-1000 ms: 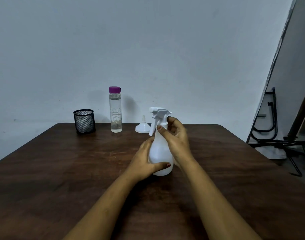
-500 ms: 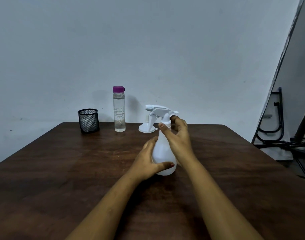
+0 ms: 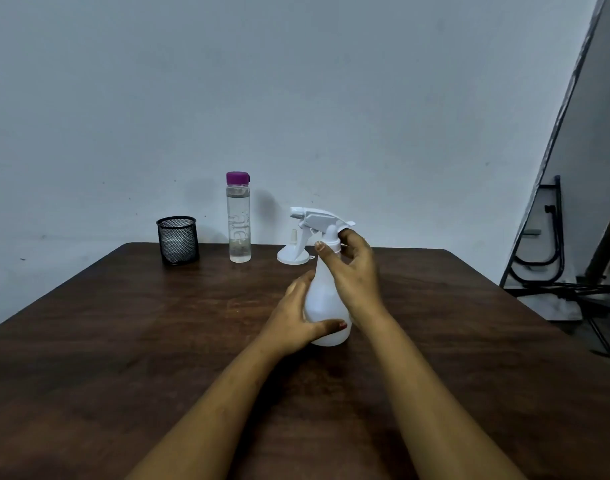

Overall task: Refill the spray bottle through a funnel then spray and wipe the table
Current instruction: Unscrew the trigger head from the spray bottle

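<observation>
Unscrewing seems the step in hand: the spray bottle (image 3: 326, 306) stands upright near the middle of the surface (image 3: 123, 341), the left hand (image 3: 294, 322) wrapped round its lower body to steady it, the right hand (image 3: 353, 271) pinching the collar (image 3: 332, 242) under the trigger head (image 3: 317, 216). Next the head needs twisting free and lifting out, so the funnel (image 3: 289, 257), mouth-down by the water bottle (image 3: 238, 220) at the far edge, can sit in the neck.

Spray bottle (image 3: 326, 299) is standing on the table (image 3: 123, 341).
Behind it, mesh cup (image 3: 177, 240), water bottle (image 3: 238, 223) and funnel (image 3: 288, 257) are lining the far edge, left to right.
</observation>
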The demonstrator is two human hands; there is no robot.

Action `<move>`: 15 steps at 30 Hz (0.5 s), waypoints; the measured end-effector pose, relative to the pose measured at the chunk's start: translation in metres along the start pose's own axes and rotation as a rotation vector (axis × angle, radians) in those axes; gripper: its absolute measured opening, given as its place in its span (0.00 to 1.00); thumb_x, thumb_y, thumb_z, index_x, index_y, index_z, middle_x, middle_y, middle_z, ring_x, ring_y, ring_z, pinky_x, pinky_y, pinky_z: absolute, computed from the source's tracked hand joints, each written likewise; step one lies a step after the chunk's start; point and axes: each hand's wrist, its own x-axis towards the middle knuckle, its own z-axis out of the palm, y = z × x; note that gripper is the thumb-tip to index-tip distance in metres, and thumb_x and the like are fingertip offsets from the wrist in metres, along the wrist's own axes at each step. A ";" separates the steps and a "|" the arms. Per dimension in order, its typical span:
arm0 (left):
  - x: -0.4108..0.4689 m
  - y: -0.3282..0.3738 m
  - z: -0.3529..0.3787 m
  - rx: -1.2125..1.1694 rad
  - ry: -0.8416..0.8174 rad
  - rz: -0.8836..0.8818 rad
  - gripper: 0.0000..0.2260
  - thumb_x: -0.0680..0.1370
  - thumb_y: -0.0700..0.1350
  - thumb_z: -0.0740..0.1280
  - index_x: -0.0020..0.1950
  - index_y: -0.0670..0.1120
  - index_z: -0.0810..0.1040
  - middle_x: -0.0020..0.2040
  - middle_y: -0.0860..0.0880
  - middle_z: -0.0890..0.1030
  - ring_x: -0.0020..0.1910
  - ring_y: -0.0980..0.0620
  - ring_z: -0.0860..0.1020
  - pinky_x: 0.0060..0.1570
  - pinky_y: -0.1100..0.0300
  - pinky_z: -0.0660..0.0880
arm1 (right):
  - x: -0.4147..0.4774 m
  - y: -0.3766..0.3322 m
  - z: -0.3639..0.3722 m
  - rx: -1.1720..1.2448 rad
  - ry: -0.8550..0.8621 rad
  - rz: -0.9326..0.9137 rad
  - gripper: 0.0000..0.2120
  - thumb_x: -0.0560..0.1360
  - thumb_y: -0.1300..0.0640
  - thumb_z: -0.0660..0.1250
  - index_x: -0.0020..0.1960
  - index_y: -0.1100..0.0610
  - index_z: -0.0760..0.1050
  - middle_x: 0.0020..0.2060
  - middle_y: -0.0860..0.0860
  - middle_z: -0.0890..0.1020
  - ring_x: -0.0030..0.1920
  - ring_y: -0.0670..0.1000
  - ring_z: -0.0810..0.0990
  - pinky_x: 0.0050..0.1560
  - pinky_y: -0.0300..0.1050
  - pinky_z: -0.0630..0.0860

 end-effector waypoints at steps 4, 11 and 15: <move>-0.001 0.003 0.000 -0.009 0.014 -0.021 0.42 0.64 0.57 0.76 0.73 0.56 0.60 0.67 0.56 0.66 0.64 0.57 0.69 0.60 0.60 0.67 | 0.008 -0.018 -0.002 0.072 -0.037 0.017 0.13 0.73 0.55 0.71 0.57 0.56 0.78 0.49 0.49 0.83 0.52 0.48 0.80 0.56 0.50 0.78; -0.001 0.007 -0.004 0.044 -0.021 -0.074 0.40 0.66 0.56 0.76 0.72 0.59 0.57 0.66 0.56 0.65 0.63 0.53 0.69 0.62 0.53 0.71 | 0.042 -0.082 -0.018 0.128 -0.053 -0.035 0.03 0.77 0.55 0.66 0.45 0.52 0.77 0.38 0.49 0.78 0.41 0.44 0.74 0.46 0.40 0.71; 0.001 0.008 -0.005 0.058 -0.040 -0.119 0.42 0.65 0.58 0.75 0.73 0.58 0.56 0.69 0.55 0.64 0.64 0.52 0.68 0.63 0.52 0.71 | 0.059 -0.118 -0.027 0.159 -0.040 -0.061 0.04 0.77 0.54 0.66 0.45 0.51 0.78 0.44 0.56 0.80 0.46 0.46 0.75 0.49 0.43 0.71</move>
